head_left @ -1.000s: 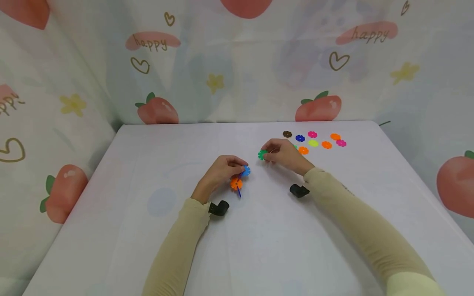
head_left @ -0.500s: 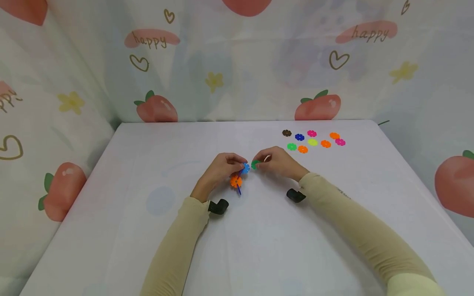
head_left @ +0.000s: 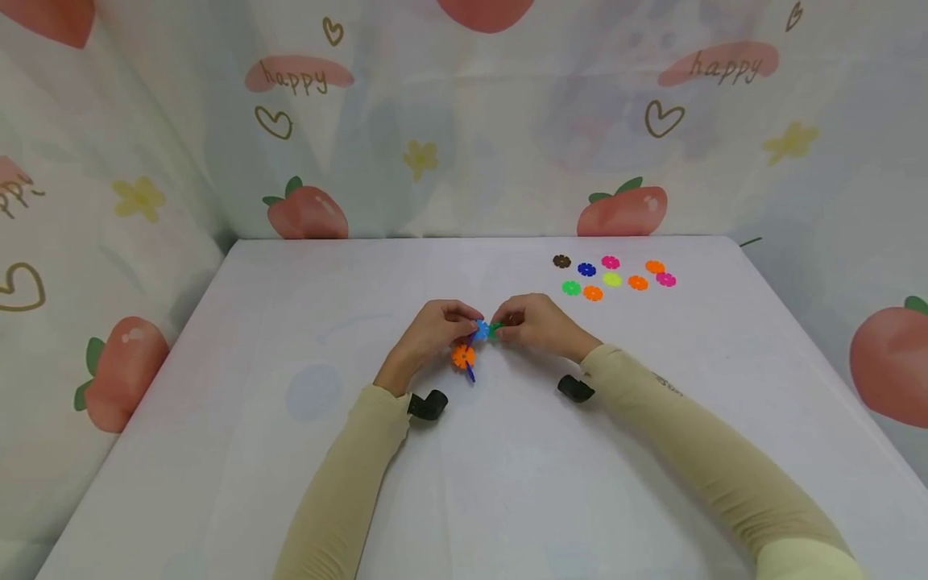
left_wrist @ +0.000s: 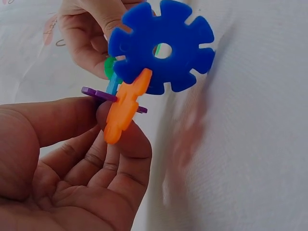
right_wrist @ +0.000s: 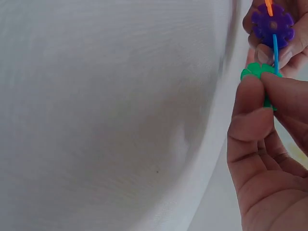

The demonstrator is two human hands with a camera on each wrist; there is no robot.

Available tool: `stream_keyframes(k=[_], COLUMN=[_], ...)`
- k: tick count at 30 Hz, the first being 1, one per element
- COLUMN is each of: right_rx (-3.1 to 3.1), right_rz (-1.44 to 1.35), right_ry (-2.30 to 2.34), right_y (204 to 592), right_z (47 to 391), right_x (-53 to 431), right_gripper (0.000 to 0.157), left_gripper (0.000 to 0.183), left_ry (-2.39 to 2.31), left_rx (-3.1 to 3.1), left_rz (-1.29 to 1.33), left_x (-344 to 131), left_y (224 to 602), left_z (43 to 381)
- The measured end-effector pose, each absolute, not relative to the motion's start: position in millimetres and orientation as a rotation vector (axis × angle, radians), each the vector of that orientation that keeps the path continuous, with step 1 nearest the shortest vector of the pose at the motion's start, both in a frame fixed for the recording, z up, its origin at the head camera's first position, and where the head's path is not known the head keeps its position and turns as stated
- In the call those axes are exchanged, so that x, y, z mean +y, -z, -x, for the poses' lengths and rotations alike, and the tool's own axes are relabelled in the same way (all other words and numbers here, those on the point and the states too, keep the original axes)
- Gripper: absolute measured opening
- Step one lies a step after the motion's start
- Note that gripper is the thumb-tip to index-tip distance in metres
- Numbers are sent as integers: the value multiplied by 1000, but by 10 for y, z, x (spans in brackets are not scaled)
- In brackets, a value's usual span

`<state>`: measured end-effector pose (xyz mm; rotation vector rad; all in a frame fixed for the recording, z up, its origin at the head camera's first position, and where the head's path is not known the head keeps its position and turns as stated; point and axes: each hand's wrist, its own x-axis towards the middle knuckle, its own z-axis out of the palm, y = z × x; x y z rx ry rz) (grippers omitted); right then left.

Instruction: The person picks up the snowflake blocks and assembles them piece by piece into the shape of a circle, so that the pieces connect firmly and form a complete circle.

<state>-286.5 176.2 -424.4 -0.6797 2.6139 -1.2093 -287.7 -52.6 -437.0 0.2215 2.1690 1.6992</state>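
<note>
My left hand (head_left: 433, 329) pinches a small chain of interlocking notched discs between thumb and fingers. In the left wrist view the chain has a dark blue disc (left_wrist: 185, 60) nearest the camera, an orange disc (left_wrist: 124, 108) slotted into it, then a purple disc (left_wrist: 96, 93) at the fingertips. A light blue disc (head_left: 482, 329) forms the far end. Thumb and fingers of my right hand (head_left: 540, 326) pinch a green disc (right_wrist: 254, 71), partly covered by the fingers. In the right wrist view, the green disc's edge meets the light blue disc's edge, planes crossed.
Several loose discs lie flat at the table's back right, among them a brown disc (head_left: 561, 262), a yellow disc (head_left: 612, 279) and another green disc (head_left: 571, 287). A printed curtain (head_left: 493, 145) rises behind the white table (head_left: 507, 483). Each wrist carries a black camera (head_left: 429, 405).
My right hand has moved left and toward me with the green disc, from near the loose discs to the light blue disc's edge. My left hand and the chain have hardly moved.
</note>
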Motion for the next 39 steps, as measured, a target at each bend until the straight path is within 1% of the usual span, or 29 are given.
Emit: stream_keyframes(k=[4, 11, 16, 23, 27, 33, 39], right_rx=[2664, 2736, 2769, 2791, 2781, 2752, 2724], right_rz=[726, 932, 1018, 1181, 1207, 1219, 1189], right_ry=[1195, 1122, 1056, 1053, 1114, 1139, 1146], right_y=[4249, 4198, 4157, 4148, 4162, 4169, 4208], right_z=[2851, 2822, 2797, 2817, 2826, 2815, 2821], right_x=[1749, 1706, 1685, 1691, 1695, 1675, 1664], right_gripper=[9, 11, 9, 14, 16, 14, 13], left_gripper=[16, 17, 15, 16, 16, 16, 20], left_ry=[-1707, -1701, -1696, -1693, -1706, -1659, -1601], left_rx=[2152, 2151, 2160, 2164, 2148, 2172, 2155], left_rz=[-211, -222, -229, -213, -235, -266, -279], left_x=[-522, -505, -485, -486, -489, -484, -502], left_y=[4380, 4380, 4385, 4356, 4329, 4299, 4329], left_z=[2877, 2869, 2859, 2848, 2851, 2844, 2857])
